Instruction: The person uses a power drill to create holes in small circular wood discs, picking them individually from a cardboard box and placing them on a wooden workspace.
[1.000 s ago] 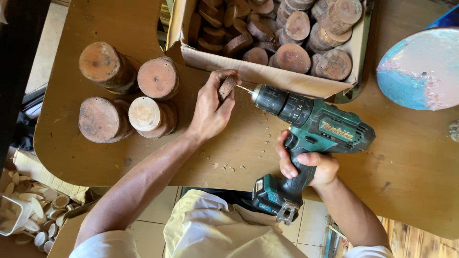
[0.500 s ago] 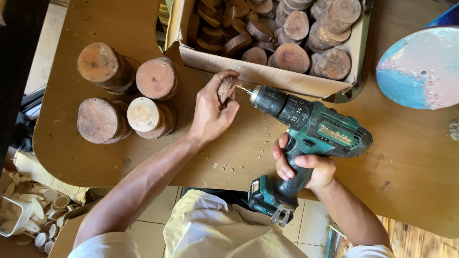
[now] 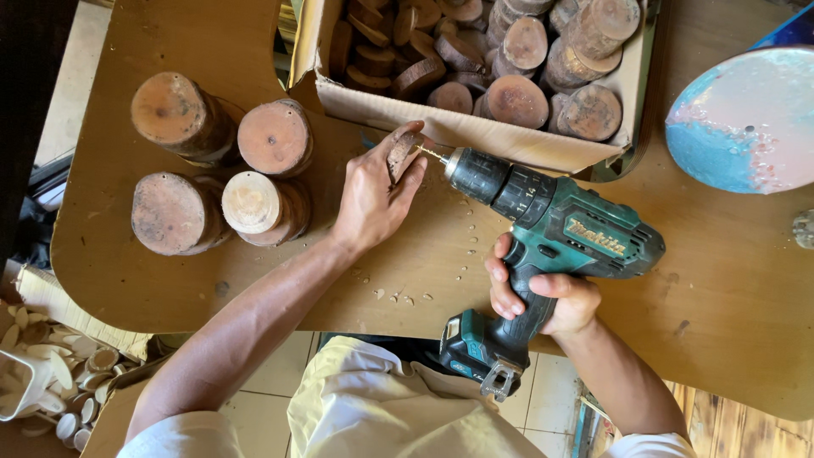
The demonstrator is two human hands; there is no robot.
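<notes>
My left hand [image 3: 373,199] pinches a small round wood slice [image 3: 398,153] on edge against the wooden table [image 3: 729,297]. My right hand [image 3: 543,293] grips the handle of a teal and black cordless drill [image 3: 551,229]. The drill's thin bit [image 3: 434,153] touches the slice's flat face from the right. Pale wood chips [image 3: 398,297] lie on the table below my left wrist.
An open cardboard box [image 3: 475,127] full of several round wood slices sits behind the hands. Stacks of wood slices [image 3: 220,165] stand at the left. A round blue and pink object [image 3: 746,119] is at the right. Small wooden pieces [image 3: 51,373] lie on the floor, lower left.
The drill and my hands stay in nearly the same place; the drill has tilted slightly, and its bit stays against the slice.
</notes>
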